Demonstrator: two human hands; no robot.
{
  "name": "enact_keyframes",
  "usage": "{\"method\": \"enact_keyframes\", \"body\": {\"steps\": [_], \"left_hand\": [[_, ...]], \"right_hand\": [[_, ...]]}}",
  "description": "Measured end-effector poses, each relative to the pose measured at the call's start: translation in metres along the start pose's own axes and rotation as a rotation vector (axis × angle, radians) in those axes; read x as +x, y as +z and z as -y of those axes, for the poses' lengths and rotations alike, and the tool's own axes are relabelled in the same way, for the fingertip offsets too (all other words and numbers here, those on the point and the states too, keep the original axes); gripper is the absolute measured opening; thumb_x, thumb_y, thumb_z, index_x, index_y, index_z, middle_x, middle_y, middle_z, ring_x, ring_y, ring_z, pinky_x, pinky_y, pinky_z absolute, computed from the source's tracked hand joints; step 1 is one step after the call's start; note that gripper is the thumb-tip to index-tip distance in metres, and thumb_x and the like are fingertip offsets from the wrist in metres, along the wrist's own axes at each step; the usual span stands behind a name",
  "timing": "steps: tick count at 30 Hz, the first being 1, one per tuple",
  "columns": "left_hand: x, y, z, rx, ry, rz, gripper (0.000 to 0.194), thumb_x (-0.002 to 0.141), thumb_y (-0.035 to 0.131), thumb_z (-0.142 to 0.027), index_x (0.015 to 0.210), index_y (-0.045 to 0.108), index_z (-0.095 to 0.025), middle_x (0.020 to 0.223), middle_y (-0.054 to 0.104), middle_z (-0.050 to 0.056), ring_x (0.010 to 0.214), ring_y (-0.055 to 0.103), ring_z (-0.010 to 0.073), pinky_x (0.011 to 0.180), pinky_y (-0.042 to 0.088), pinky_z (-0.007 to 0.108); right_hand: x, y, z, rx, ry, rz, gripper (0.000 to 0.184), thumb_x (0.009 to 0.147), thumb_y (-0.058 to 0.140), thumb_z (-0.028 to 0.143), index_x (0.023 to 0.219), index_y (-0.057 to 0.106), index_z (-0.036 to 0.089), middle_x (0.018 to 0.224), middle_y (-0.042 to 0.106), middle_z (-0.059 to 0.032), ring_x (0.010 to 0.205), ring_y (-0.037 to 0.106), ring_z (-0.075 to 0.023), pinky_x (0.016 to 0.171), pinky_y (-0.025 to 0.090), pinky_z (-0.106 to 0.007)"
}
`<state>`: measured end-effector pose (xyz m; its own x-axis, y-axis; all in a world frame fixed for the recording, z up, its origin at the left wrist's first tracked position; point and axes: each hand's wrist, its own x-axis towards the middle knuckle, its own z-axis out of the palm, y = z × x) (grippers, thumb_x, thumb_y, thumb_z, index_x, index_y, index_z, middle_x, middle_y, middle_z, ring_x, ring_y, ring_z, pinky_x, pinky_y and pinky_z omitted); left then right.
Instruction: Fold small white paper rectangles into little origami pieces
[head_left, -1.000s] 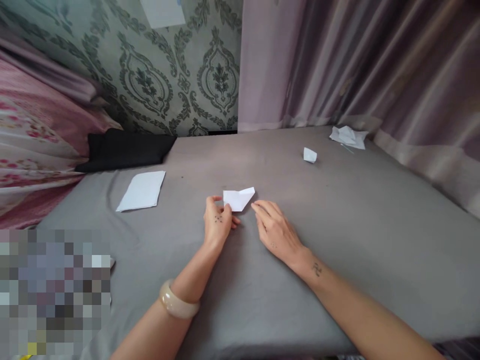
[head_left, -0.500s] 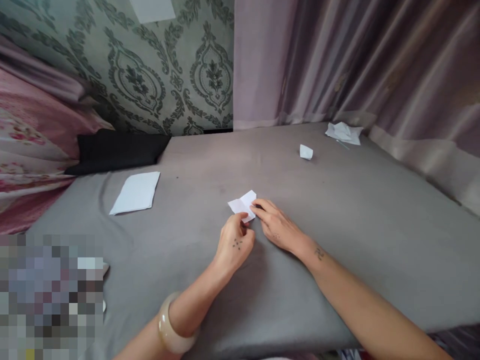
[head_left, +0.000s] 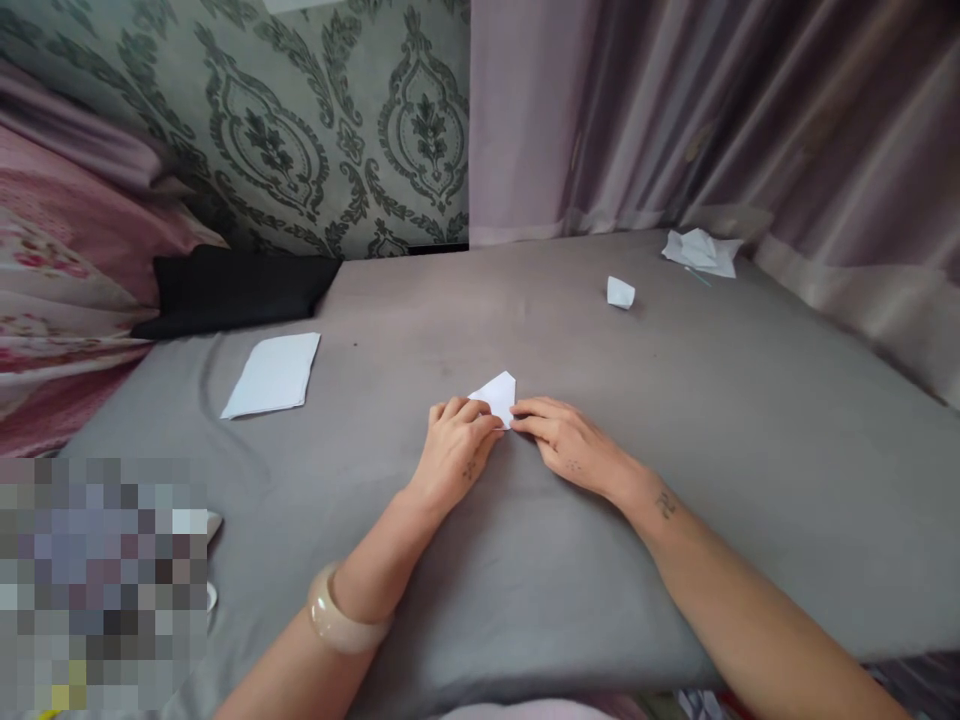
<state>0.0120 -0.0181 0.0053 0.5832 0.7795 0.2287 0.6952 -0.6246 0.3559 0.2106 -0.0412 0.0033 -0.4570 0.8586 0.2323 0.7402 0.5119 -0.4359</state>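
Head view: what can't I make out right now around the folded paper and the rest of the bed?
Head view, all:
Folded paper: lower left part, hidden by the left hand.
Left hand's grip, pinching or only pressing: hidden by its own back.
Wall sheet: cut off by the top edge.
Lower-left patch: contents pixelated.
Far-right papers: folds too small.

Left hand (head_left: 459, 445) and right hand (head_left: 566, 440) on folded white paper (head_left: 501, 394); black cloth (head_left: 244, 288) beyond white stack (head_left: 274, 374).
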Motion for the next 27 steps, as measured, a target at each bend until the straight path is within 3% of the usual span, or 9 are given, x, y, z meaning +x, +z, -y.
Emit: {"method": "enact_keyframes", "body": {"steps": [5, 14, 27], "left_hand": [[0.011, 0.0, 0.007, -0.097, -0.114, 0.037, 0.022, 0.093, 0.047, -0.031, 0.092, 0.068, -0.025, 0.101, 0.067, 0.002, 0.093, 0.055, 0.0188, 0.081, 0.032, 0.034], [0.023, -0.001, 0.007, -0.161, -0.268, 0.06, 0.019, 0.088, 0.052, -0.03, 0.083, 0.068, -0.023, 0.086, 0.07, 0.001, 0.089, 0.059, 0.02, 0.085, 0.03, 0.036], [0.041, -0.005, 0.015, -0.129, -0.259, 0.207, 0.027, 0.087, 0.049, -0.035, 0.078, 0.07, -0.021, 0.072, 0.07, 0.001, 0.073, 0.059, 0.0184, 0.09, 0.028, 0.04]], "right_hand": [[-0.002, -0.004, -0.002, 0.026, 0.001, 0.02, 0.042, 0.085, 0.04, 0.003, 0.108, 0.069, 0.021, 0.122, 0.063, -0.0052, 0.11, 0.059, -0.0202, 0.096, 0.047, -0.038], [-0.001, -0.01, -0.003, 0.072, 0.027, 0.045, 0.045, 0.083, 0.039, 0.002, 0.108, 0.07, 0.023, 0.123, 0.063, -0.0031, 0.11, 0.06, -0.0196, 0.097, 0.046, -0.036], [-0.002, -0.008, -0.005, 0.102, 0.032, 0.023, 0.045, 0.081, 0.039, 0.001, 0.106, 0.068, 0.025, 0.124, 0.063, -0.0017, 0.11, 0.06, -0.0195, 0.096, 0.048, -0.037]]}}
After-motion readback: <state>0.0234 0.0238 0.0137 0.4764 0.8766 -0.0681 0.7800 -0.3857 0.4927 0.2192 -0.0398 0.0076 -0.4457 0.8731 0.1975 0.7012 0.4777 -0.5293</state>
